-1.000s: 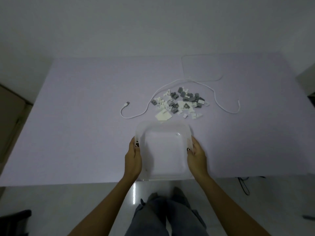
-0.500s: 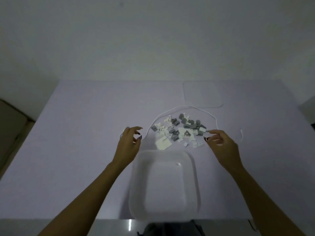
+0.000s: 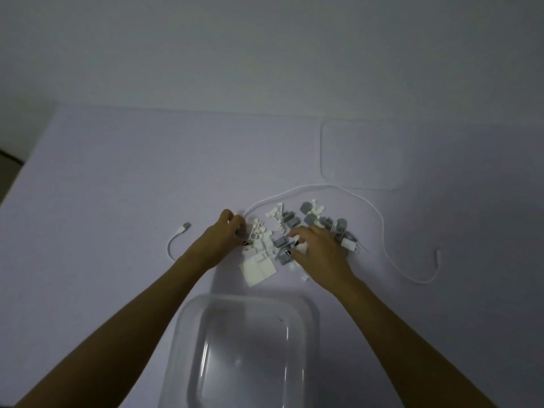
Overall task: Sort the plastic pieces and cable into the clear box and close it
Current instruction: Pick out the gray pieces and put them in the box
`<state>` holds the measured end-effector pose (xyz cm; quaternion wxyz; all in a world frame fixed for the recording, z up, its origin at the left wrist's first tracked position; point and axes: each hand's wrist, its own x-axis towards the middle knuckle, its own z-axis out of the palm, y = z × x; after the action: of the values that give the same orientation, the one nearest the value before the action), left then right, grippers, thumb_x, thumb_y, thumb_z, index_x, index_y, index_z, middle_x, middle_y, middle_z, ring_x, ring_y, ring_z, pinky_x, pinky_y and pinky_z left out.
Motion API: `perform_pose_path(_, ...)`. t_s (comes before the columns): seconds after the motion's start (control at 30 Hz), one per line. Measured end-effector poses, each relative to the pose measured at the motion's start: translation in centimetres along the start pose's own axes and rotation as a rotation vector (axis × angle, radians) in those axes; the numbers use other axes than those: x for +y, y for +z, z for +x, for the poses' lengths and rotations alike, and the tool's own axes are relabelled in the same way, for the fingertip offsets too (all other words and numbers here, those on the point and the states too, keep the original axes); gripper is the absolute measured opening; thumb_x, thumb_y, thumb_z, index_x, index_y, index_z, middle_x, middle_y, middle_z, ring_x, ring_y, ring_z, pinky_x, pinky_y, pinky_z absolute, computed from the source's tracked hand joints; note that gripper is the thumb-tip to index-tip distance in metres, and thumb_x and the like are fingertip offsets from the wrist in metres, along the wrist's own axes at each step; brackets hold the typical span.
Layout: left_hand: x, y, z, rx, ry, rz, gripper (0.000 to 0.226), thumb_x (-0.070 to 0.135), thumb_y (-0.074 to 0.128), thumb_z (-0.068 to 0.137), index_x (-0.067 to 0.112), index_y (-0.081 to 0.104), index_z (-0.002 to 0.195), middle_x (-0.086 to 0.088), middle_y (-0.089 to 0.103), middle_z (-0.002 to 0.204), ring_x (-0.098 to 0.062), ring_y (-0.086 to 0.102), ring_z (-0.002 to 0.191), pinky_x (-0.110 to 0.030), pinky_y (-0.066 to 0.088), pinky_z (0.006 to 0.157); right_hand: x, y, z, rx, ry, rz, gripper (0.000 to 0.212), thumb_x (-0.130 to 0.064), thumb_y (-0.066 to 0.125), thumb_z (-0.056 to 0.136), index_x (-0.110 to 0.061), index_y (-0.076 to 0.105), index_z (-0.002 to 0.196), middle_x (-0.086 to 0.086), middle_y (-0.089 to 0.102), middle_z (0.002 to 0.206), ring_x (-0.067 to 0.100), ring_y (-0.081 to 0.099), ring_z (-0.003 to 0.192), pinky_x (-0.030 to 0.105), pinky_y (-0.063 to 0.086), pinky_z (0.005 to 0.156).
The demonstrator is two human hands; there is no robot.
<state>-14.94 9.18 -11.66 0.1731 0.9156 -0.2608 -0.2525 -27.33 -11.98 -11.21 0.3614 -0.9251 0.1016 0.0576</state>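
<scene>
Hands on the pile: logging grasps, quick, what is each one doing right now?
Left hand: fingers curled, gripping small plastic pieces at the pile's left edge.
Right hand: fingers curled, pinching a grey piece.

Both hands [image 3: 223, 240] [image 3: 318, 248] curl into the plastic pieces [image 3: 290, 220] beyond the clear box [image 3: 247, 301].

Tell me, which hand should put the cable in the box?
Probably the left hand: the white cable passes right by its fingers, and its plug end lies just left. The right hand sits amid the plastic pieces.
</scene>
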Motion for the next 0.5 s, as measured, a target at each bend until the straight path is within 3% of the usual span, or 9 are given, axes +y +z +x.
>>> perform_pose_path(0.3, 0.2, 0.2, 0.3, 0.001, 0.037, -0.001, 0.014, 0.025, 0.047, 0.097, 0.011, 0.046, 0.097, -0.006, 0.046, 0.101, -0.029, 0.055, 0.076, -0.041, 0.048, 0.071, -0.1, 1.1, 2.1, 0.019, -0.108, -0.173, 0.026, -0.030, 0.065, 0.086, -0.022, 0.063, 0.111, 0.005, 0.062, 0.108, 0.023, 0.058, 0.097, 0.030, 0.048, 0.078)
perform_pose_path(0.43, 0.3, 0.1, 0.0, 0.030, 0.051, -0.069, 0.012, 0.022, 0.049, 0.095, 0.014, 0.041, 0.091, -0.004, 0.050, 0.091, -0.026, 0.051, 0.072, -0.038, 0.045, 0.066, -0.4, 1.1, 2.9, 0.010, -0.124, -0.255, 0.019, -0.029, 0.063, 0.088, -0.019, 0.064, 0.104, 0.003, 0.061, 0.107, 0.022, 0.056, 0.097, 0.026, 0.042, 0.072)
perform_pose_path(0.5, 0.0, -0.1, -0.2, 0.072, 0.074, -0.101, 0.014, 0.023, 0.052, 0.094, 0.017, 0.041, 0.097, -0.003, 0.054, 0.090, -0.023, 0.053, 0.071, -0.038, 0.047, 0.066, -0.5, 1.2, 3.3, -0.017, -0.112, -0.274, 0.015, -0.029, 0.062, 0.089, -0.019, 0.064, 0.100, 0.002, 0.059, 0.105, 0.020, 0.056, 0.094, 0.026, 0.043, 0.070)
